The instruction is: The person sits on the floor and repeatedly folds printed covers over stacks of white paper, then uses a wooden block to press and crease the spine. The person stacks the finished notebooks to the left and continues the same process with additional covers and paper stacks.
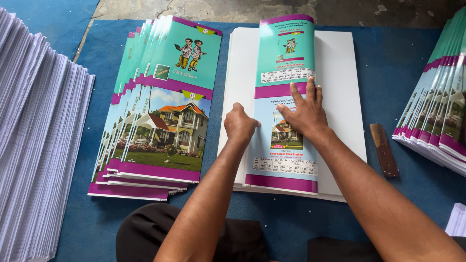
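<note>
A folded printed cover sheet (284, 58), teal and purple with a house picture, lies on a stack of white sheets (344, 73) in front of me. My right hand (303, 109) presses flat on the cover's middle, fingers spread. My left hand (239, 123) is a closed fist pushing on the cover's left folded edge. Neither hand holds anything.
A fanned pile of similar printed covers (160, 111) lies to the left. A tall stack of lined paper (34, 145) fills the far left. More covers (439, 106) are piled at the right, beside a brown wooden tool (384, 150). All rests on a blue mat (388, 53).
</note>
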